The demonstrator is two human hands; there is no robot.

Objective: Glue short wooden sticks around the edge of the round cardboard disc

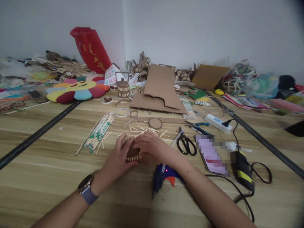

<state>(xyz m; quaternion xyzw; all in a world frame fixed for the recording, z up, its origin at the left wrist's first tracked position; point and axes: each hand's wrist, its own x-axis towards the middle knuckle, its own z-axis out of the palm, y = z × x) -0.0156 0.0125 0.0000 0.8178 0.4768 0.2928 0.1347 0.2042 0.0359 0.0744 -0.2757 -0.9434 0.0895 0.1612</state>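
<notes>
My left hand (122,152) is wrapped round the left side of a small round cardboard basket (132,154) with short wooden sticks along its edge. Over its right side bend the fingers of my right hand (150,146), touching it and hiding part of it. Beneath my right forearm lies a blue glue gun (163,177) with an orange trigger and a lit red dot. Cut stick pieces (140,129) are scattered just beyond my hands, near a cardboard disc (155,123). To the left are packs of wooden sticks (99,131).
Black-handled scissors (186,145), pliers (198,123), a phone (211,155) and a power strip (218,123) lie to the right, with a black cable. Cardboard sheets (161,85), a finished lidded basket (123,88) and a flower cushion (83,85) stand further back.
</notes>
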